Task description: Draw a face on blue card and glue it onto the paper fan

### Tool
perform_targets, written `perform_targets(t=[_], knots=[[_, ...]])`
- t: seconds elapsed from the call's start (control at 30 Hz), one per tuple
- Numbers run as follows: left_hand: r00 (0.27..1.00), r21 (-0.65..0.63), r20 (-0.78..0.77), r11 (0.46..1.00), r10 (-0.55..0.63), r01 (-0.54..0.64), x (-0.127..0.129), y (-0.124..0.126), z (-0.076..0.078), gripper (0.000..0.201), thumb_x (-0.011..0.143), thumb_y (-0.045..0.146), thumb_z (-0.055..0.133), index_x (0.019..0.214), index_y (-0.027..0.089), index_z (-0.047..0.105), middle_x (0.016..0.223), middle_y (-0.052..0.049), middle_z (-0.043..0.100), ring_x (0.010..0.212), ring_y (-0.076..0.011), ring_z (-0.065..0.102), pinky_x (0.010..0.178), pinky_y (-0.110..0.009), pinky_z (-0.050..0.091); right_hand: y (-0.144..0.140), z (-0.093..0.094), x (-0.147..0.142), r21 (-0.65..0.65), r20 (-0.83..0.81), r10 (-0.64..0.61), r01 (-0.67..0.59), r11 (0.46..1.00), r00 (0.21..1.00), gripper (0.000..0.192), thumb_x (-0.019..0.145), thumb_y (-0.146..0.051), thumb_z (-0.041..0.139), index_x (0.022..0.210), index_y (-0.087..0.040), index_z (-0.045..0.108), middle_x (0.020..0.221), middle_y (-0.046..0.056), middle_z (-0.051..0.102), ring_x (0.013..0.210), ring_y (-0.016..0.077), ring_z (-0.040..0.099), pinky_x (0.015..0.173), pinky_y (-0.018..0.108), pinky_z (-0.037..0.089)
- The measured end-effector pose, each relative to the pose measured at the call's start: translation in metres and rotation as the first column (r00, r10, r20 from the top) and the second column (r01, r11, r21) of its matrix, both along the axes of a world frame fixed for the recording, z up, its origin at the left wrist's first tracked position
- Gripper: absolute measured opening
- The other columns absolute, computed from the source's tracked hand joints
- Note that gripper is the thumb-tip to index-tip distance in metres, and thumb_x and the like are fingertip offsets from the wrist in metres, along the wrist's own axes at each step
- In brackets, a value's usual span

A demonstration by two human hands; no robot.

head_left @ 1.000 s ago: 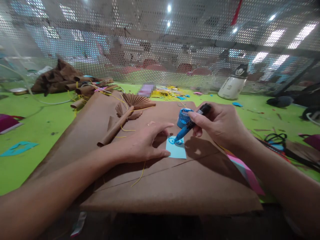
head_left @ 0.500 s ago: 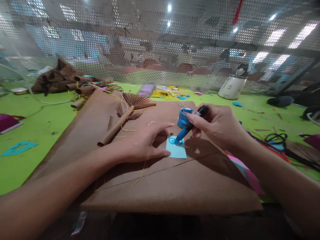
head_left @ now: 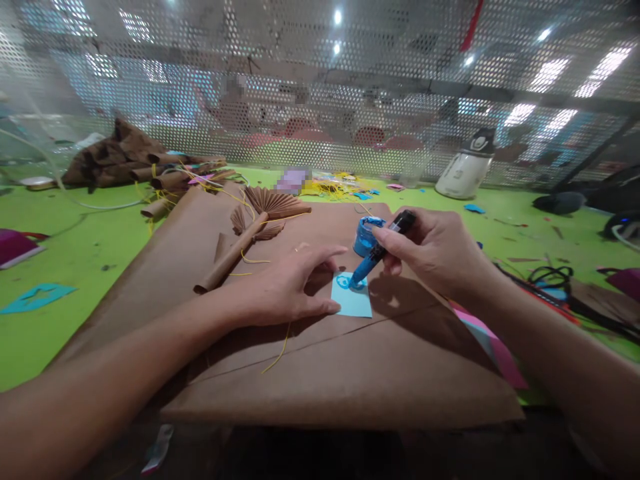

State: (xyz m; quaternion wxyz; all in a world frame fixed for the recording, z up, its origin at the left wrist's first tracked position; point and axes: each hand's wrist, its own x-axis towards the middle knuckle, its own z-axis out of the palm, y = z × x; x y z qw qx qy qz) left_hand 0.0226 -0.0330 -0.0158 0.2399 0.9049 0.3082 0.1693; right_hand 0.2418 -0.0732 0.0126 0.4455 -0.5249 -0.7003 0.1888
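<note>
In my right hand (head_left: 425,243) is a black marker (head_left: 374,255), its lower end coated in blue paint and resting on a small light-blue paper square (head_left: 354,304). Blue ring-shaped marks show on the upper part of that square. My left hand (head_left: 297,283) lies beside it, fingers and thumb apart, with the thumb tip at the paper's left edge. Just behind the marker stands a small jar of blue paint (head_left: 365,240), partly covered by my right fingers. All of this is on a large sheet of brown paper (head_left: 320,380).
A folded brown-paper fan shape with a rolled stem (head_left: 233,257) lies left of my hands. Farther back are paper rolls (head_left: 170,179), yellow string (head_left: 327,189) and a white bottle (head_left: 465,172). Black cords (head_left: 553,280) lie on the right. A perforated screen (head_left: 320,127) borders the green table (head_left: 30,347).
Almost nothing differs. Both hands, the marker and the paper square keep their places, and the whole view has shifted very slightly.
</note>
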Motion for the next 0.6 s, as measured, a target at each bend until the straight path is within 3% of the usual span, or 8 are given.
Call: perform_targets(t=[0.3,0.6], knots=[[1.000,-0.011,-0.016,1.000,-0.002,0.002,-0.0006,-0.0002,0.0008,0.071,0.076,0.038,0.069,0.139,0.028,0.038,0.128,-0.006,0.053,0.118,-0.0252,0.048,0.101,-0.042,0.038,-0.0013,0.0048,0.0002,0.066,-0.072,-0.041,0.046,0.997,0.997,0.029,0.083,-0.035,0.064,0.060,-0.021,0.054,0.049,-0.001,0.060,0.043,0.0122,0.057,0.046,0.026,0.044],[1.000,-0.037,-0.022,0.999,0.015,-0.016,-0.0007,-0.0017,0.0020,0.071,0.077,0.040,0.069,0.140,0.028,0.038,0.129,-0.007,0.053,0.119,-0.0267,0.048,0.100,-0.042,0.039,0.0011,0.0019,0.0013,0.040,-0.043,0.004,-0.003,0.999,0.999,0.029,0.084,-0.037,0.064,0.061,-0.022,0.052,0.050,-0.001,0.061,0.045,0.0129,0.057,0.048,0.027,0.045]])
